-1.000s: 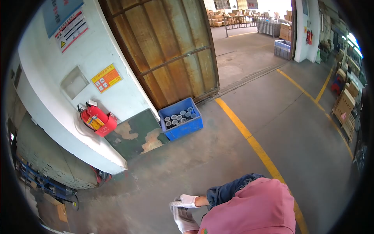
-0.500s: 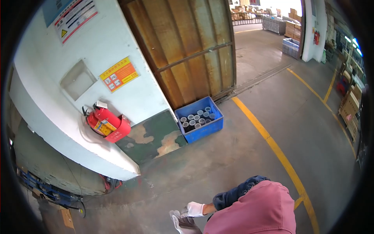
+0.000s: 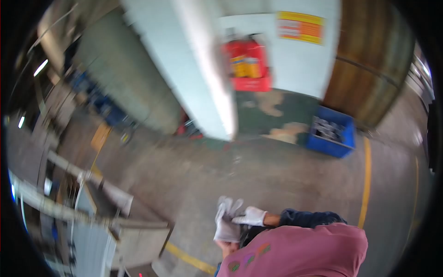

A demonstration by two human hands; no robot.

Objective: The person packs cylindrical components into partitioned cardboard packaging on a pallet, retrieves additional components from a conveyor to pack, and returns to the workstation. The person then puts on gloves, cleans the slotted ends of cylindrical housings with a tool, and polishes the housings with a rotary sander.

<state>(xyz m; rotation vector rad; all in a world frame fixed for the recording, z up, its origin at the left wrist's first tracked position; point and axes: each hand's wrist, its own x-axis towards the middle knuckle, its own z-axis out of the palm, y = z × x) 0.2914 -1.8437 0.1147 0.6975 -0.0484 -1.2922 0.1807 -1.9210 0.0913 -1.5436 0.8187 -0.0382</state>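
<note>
Bin has swung to three o'clock; my left hand spreads, right hand's pinch unclear; I should ease the glove evenly wristward.

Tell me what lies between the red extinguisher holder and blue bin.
In the head view, white wall, then patchy green paint, lie between the holder and bin.

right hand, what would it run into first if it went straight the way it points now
Most likely the gloved left hand: the right hand points straight at it from close beside, though blur hides whether they already touch.
</note>
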